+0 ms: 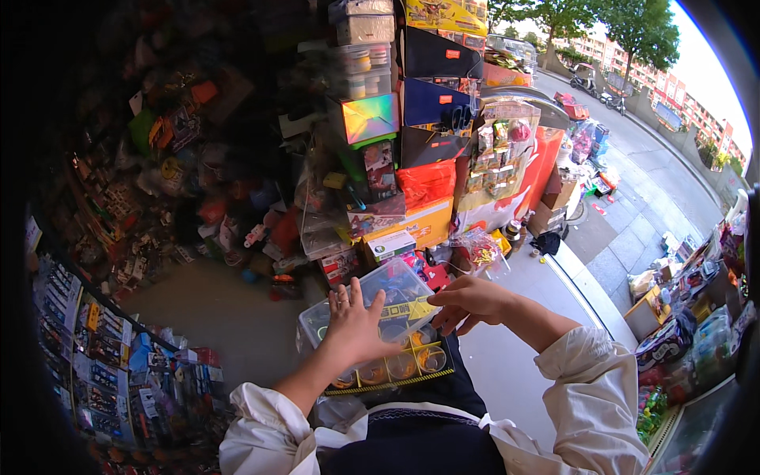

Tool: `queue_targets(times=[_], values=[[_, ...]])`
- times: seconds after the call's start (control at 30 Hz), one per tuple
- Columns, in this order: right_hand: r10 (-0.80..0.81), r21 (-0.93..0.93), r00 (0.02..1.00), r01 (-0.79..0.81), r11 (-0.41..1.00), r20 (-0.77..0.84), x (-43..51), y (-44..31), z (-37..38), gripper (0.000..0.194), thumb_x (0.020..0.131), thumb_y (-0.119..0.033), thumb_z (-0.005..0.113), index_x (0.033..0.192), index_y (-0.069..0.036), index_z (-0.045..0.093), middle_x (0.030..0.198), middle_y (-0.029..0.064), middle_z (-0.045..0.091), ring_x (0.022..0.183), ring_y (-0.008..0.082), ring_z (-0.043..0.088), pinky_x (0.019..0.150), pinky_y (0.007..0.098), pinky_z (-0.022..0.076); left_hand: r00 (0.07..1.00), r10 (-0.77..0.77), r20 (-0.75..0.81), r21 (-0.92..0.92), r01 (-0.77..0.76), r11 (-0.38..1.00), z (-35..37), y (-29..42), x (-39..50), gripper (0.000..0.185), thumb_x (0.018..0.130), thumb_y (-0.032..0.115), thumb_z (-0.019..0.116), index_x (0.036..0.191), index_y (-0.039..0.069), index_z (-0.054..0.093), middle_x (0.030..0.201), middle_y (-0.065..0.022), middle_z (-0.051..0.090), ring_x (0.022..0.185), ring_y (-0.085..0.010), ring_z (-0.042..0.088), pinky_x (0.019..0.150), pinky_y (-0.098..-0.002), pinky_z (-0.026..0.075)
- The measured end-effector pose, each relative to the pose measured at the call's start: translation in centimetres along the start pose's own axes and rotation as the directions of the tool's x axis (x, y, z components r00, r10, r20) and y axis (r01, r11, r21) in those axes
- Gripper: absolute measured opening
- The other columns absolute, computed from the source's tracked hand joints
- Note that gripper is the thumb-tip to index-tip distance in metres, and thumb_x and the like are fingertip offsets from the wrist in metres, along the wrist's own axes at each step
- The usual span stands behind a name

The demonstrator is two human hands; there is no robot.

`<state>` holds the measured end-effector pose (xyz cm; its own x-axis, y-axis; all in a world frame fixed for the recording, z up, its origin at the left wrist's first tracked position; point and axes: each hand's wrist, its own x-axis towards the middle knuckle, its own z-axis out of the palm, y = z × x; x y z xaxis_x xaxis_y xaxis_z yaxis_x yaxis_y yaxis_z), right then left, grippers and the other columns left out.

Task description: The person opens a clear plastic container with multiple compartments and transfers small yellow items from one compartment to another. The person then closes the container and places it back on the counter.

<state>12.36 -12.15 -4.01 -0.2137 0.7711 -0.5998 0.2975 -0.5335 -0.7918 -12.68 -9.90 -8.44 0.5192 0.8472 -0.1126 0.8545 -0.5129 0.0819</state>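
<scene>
A clear plastic lid or shallow box [389,282] lies tilted over a compartmented display box [409,375] on my lap. My left hand [355,329] is spread with its palm down over the clear plastic; whether it presses on it is unclear. The fingers of my right hand [469,303] are bent at the right edge of the clear plastic and seem to grip it. Round clear containers with orange contents [431,358] sit in the yellow-edged compartments near me. Yellow printed card shows through the plastic.
Stacked cartons and a yellow-orange box [430,222] stand ahead. Packaged goods [107,356] fill a rack at the left. Bagged goods [683,338] crowd the right side. A raised door sill [585,297] runs between the floor and the pavement.
</scene>
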Motion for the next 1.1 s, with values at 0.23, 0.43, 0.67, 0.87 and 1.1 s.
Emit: queue_targets(times=[0.23, 0.43, 0.67, 0.87, 1.1], values=[[0.131, -0.097, 0.99, -0.125, 0.987, 0.05, 0.6, -1.5, 0.3, 0.046, 0.091, -0.038, 0.063, 0.123, -0.006, 0.062, 0.107, 0.0198, 0.07, 0.082, 0.0226, 0.073, 0.064, 0.03, 0.0592, 0.999, 0.001, -0.04, -0.026, -0.002, 1.0, 0.3, 0.0, -0.2, 0.104, 0.067, 0.06, 0.073, 0.15, 0.01, 0.034, 0.151, -0.039, 0.01, 0.141, -0.0566, 0.01, 0.118, -0.055, 0.008], [0.183, -0.122, 0.977, -0.17, 0.978, 0.105, 0.6, -2.0, 0.9, 0.047, 0.09, -0.039, 0.064, 0.126, -0.009, 0.06, 0.104, 0.021, 0.071, 0.078, 0.0219, 0.073, 0.057, 0.027, 0.0577, 1.0, -0.023, -0.011, -0.035, 0.022, 0.999, 0.2, 0.0, -0.3, 0.105, 0.066, 0.058, 0.074, 0.15, 0.011, 0.033, 0.153, -0.0377, 0.008, 0.142, -0.055, 0.007, 0.118, -0.0535, 0.008], [0.213, 0.026, 0.974, -0.215, 0.976, 0.079, 1.3, -1.9, 0.4, 0.05, 0.092, -0.041, 0.061, 0.134, -0.014, 0.054, 0.111, 0.0202, 0.069, 0.078, 0.02, 0.072, 0.058, 0.0251, 0.0562, 0.999, -0.034, 0.009, -0.054, 0.034, 0.998, -0.1, 0.1, -0.3, 0.105, 0.066, 0.055, 0.075, 0.151, 0.011, 0.032, 0.154, -0.0366, 0.008, 0.144, -0.0532, 0.006, 0.118, -0.052, 0.009], [0.238, -0.142, 0.966, -0.224, 0.964, 0.096, 1.2, -2.6, 0.6, 0.049, 0.09, -0.041, 0.063, 0.128, -0.01, 0.058, 0.106, 0.0203, 0.07, 0.08, 0.0224, 0.073, 0.057, 0.0262, 0.0568, 0.999, -0.021, -0.026, -0.032, 0.02, 0.999, 0.1, 0.2, -0.4, 0.104, 0.066, 0.055, 0.076, 0.15, 0.011, 0.033, 0.153, -0.0372, 0.011, 0.142, -0.0545, 0.01, 0.118, -0.0521, 0.012], [0.252, -0.119, 0.965, -0.243, 0.963, 0.069, 1.7, -2.6, 0.6, 0.048, 0.088, -0.042, 0.065, 0.12, -0.006, 0.061, 0.104, 0.0194, 0.071, 0.081, 0.0223, 0.073, 0.057, 0.026, 0.0569, 0.999, -0.012, -0.05, -0.015, 0.011, 1.0, 0.6, 0.0, -0.3, 0.103, 0.066, 0.055, 0.076, 0.15, 0.011, 0.034, 0.152, -0.0372, 0.012, 0.141, -0.0562, 0.011, 0.117, -0.0531, 0.013]])
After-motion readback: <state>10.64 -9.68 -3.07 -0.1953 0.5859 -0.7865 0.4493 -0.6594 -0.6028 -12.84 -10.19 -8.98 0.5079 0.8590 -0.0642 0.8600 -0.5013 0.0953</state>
